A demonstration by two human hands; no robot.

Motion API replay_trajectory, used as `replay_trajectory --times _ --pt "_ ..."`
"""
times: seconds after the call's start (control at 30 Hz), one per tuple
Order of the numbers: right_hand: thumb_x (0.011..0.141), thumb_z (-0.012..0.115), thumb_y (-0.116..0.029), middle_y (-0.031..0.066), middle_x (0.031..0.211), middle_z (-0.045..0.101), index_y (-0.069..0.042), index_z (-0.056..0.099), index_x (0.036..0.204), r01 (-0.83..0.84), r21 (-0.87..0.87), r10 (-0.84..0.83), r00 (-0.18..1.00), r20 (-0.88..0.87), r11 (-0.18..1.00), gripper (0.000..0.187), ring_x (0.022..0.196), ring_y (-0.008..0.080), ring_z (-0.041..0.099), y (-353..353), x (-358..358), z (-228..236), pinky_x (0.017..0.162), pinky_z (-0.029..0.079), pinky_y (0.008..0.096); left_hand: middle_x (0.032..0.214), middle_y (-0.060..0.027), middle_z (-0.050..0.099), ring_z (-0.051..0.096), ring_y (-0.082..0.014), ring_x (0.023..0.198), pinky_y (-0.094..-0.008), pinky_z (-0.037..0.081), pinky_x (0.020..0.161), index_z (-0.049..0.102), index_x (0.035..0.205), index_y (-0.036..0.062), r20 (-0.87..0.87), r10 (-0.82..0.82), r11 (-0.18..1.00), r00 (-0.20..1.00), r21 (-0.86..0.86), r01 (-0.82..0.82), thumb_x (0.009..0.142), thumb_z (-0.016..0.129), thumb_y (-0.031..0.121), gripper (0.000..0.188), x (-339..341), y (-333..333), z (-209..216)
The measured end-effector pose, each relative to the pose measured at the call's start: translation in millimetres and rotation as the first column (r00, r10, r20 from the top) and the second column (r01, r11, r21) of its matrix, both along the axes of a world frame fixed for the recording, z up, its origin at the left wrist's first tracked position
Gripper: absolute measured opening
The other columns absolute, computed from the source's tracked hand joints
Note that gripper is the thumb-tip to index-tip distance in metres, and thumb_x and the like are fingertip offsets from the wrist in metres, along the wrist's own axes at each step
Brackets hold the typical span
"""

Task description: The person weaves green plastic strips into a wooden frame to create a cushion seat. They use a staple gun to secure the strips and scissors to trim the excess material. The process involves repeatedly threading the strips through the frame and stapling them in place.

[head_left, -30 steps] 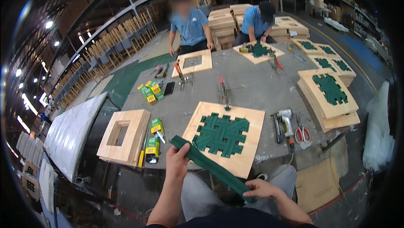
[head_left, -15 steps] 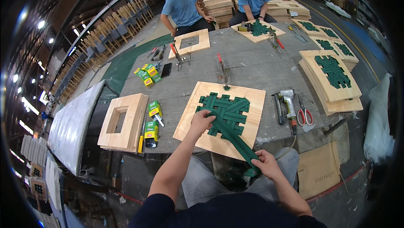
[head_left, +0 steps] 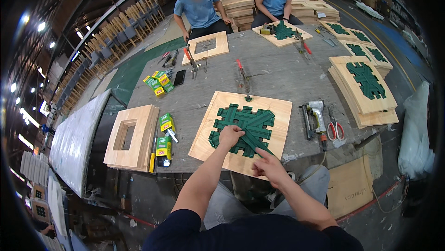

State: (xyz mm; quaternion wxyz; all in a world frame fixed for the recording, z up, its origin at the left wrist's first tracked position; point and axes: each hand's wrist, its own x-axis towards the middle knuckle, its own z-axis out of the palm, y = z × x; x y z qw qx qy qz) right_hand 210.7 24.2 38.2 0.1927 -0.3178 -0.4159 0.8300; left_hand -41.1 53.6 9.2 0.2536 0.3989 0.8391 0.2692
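In front of me on the table lies a pale wooden panel point(head_left: 204, 151) with woven green webbing point(head_left: 232, 116) over its middle. A loose green webbing strap point(head_left: 251, 140) slants across the weave toward the panel's near right side. My left hand point(head_left: 230, 136) is closed at the strap's upper end, pressed close to the weave. Lower down, my right hand point(head_left: 271, 166) grips the strap near the panel's near edge, its fingers partly curled. The part of the strap under each hand is hidden.
Right of the panel lie a nail gun point(head_left: 317, 119) and red-handled scissors point(head_left: 334, 128). A clamp point(head_left: 244, 82) stands at its far edge. Wooden frames point(head_left: 134, 156) and green-yellow boxes point(head_left: 163, 146) are left. Finished panels point(head_left: 382, 98) are stacked right. Two people sit across the table.
My right hand has moved up and left, from below the panel's near edge onto it. The strap stretch between my hands is shorter. My left hand has shifted slightly right and down.
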Motion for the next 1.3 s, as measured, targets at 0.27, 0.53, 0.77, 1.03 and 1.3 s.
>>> replay_trajectory --times 0.27,0.53,0.77,1.03,1.3 --pt "0.100 0.054 -0.011 0.0046 0.084 0.069 -0.009 0.057 0.118 -0.049 -0.305 0.024 0.996 -0.085 0.951 0.018 0.065 0.0176 0.068 55.1 -107.9 -27.0 0.063 0.060 0.0375 0.091 -0.0116 0.078 0.076 -0.0251 0.082 -0.0384 0.059 0.075 0.080 0.102 0.0079 -0.073 -0.093 0.996 0.993 -0.003 0.093 0.077 0.085 0.043 0.043 -9.6 3.0 2.0" --pt "0.100 0.054 -0.018 0.0036 0.079 0.071 -0.006 0.066 0.088 -0.042 -0.489 0.023 0.999 -0.044 0.871 0.020 0.065 0.0192 0.068 80.5 -120.9 -37.6 0.068 0.060 0.0406 0.091 -0.0119 0.078 0.075 -0.0320 0.088 -0.0437 0.059 0.079 0.082 0.098 0.0130 -0.150 -0.128 0.988 0.980 0.066 0.139 0.088 0.074 0.039 0.029 -35.8 20.9 13.0" --pt "0.102 0.060 -0.032 0.0090 0.086 0.074 -0.007 0.068 0.088 -0.068 -0.667 -0.210 0.921 -0.328 0.742 0.030 0.068 0.0232 0.069 62.0 -125.5 -48.4 0.076 0.059 0.0436 0.109 -0.0149 0.075 0.072 -0.0323 0.102 -0.0449 0.056 0.087 0.080 0.109 0.0164 -0.303 -0.219 0.976 0.927 -0.063 0.210 0.094 0.068 0.041 0.032 -55.8 36.3 6.4" --pt "0.101 0.066 -0.038 0.0097 0.084 0.069 -0.009 0.061 0.094 -0.173 -0.818 -0.471 0.744 -0.474 0.549 0.030 0.069 0.0198 0.067 73.5 -141.4 -60.7 0.073 0.058 0.0383 0.110 -0.0102 0.078 0.073 -0.0287 0.105 -0.0419 0.056 0.089 0.079 0.115 0.0210 -0.160 -0.339 0.927 0.927 -0.227 0.300 0.095 0.064 0.044 0.034 -68.8 51.7 15.5" --pt "0.101 0.068 -0.037 0.0046 0.083 0.066 -0.003 0.056 0.108 -0.281 -0.847 -0.426 0.767 -0.481 0.450 0.037 0.068 0.0165 0.067 101.2 -146.2 -75.4 0.067 0.058 0.0334 0.109 -0.0108 0.078 0.074 -0.0282 0.103 -0.0409 0.056 0.090 0.078 0.119 0.0221 -0.115 -0.360 0.919 0.926 -0.218 0.330 0.097 0.062 0.041 0.033 -70.8 48.9 10.7"
